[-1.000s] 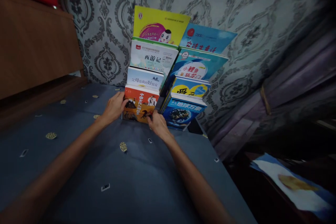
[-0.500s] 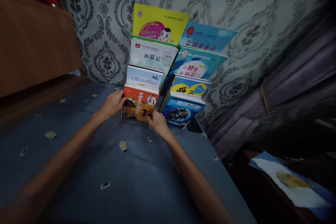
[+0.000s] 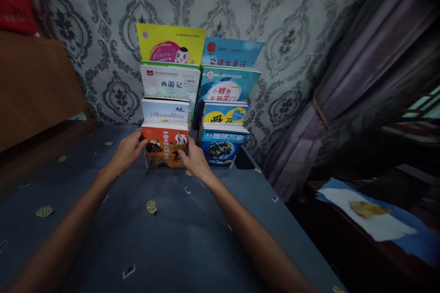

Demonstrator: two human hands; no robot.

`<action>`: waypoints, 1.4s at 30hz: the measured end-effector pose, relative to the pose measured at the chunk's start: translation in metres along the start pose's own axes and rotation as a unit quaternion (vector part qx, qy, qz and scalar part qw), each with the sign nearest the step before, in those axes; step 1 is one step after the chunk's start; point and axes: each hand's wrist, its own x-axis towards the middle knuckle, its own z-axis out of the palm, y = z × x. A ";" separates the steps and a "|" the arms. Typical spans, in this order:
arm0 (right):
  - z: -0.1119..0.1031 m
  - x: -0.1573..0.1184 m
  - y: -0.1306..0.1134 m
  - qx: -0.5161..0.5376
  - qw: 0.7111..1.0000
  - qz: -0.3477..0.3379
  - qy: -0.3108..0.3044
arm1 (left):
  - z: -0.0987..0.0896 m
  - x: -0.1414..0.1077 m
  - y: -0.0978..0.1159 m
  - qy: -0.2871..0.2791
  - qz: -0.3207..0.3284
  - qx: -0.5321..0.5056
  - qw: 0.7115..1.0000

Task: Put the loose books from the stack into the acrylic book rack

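Note:
An orange book (image 3: 166, 146) stands upright at the front of the left row of books, with my left hand (image 3: 129, 150) gripping its left edge and my right hand (image 3: 195, 158) on its right edge. Behind it rise a pale blue-white book (image 3: 165, 110), a white book (image 3: 171, 83) and a tall yellow-green book (image 3: 170, 43). In the right row, a dark blue globe book (image 3: 222, 147) is foremost, just right of my right hand. A yellow and blue book (image 3: 225, 113), a teal book (image 3: 228, 84) and a light blue book (image 3: 233, 51) stand behind.
The books stand on a dark blue patterned cloth (image 3: 137, 224) against a wallpapered wall (image 3: 285, 41). At left is a brown wooden cabinet (image 3: 37, 87) with a red basket (image 3: 15, 2). On the right hang purple curtains (image 3: 309, 132), near blue and white sheets (image 3: 371, 213).
The camera view has turned, so the books appear further left and more upright. Both hands remain at the sides of the orange book.

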 end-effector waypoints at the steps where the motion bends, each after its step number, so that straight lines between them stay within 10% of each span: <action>1: 0.000 0.000 0.000 0.002 1.000 0.001 -0.001 | 0.001 0.000 0.000 0.003 0.001 0.002 1.000; 42: 0.004 0.001 0.004 0.042 0.999 0.002 0.023 | 0.008 -0.003 0.010 0.039 -0.022 -0.021 0.999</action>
